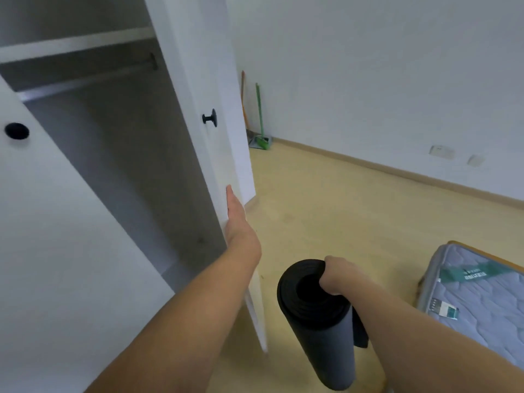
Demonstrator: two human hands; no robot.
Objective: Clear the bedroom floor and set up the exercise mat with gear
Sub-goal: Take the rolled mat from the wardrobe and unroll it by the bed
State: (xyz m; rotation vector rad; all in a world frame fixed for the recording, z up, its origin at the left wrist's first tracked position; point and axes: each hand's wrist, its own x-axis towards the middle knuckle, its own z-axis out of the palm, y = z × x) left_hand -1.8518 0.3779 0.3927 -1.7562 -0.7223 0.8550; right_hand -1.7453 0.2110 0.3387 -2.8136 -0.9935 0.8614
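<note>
Mat, rolled, upright: right hand grips its top rim; soft, light, liable to unroll. Left hand lies flat on door.

Rolled mat showing matt black, rubbery foam, smooth side, layered coil edge at top; right hand gripping that edge. Wardrobe door looking smooth painted white, slight sheen; left hand pressing flat on it. Knob reading matt black, material unclear. Floor showing pale, smooth, low gloss. Mattress showing grey quilted cloth, stitched, green printed band. Broom handle looking glossy green plastic
</note>
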